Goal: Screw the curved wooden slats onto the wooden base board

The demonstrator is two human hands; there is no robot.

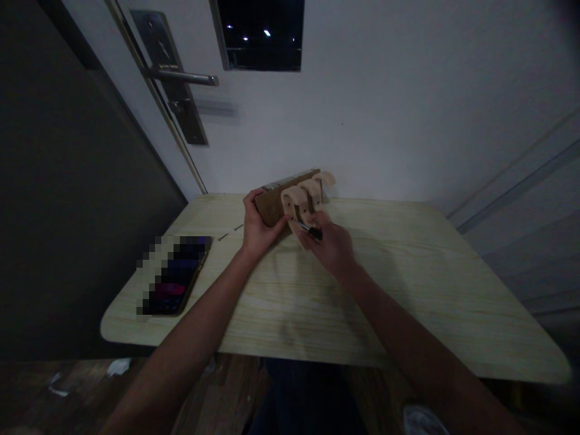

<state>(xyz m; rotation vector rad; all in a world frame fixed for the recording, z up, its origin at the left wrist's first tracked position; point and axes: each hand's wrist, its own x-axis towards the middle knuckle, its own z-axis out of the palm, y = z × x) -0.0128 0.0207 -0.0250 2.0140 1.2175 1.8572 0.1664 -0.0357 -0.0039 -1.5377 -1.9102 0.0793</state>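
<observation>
A brown wooden board with several pale curved hooks (294,196) stands tilted on the far part of a light wood table (408,290). My left hand (257,226) grips the board's left end, fingers wrapped round it. My right hand (330,241) is closed on a small screwdriver (308,228) with a dark handle. Its metal tip points at the base of the nearest hook.
A phone (174,275) with a lit screen lies near the table's left edge. A small thin piece (230,232) lies left of my left hand. A white wall rises behind the table. A door with a metal handle (183,77) stands at the left.
</observation>
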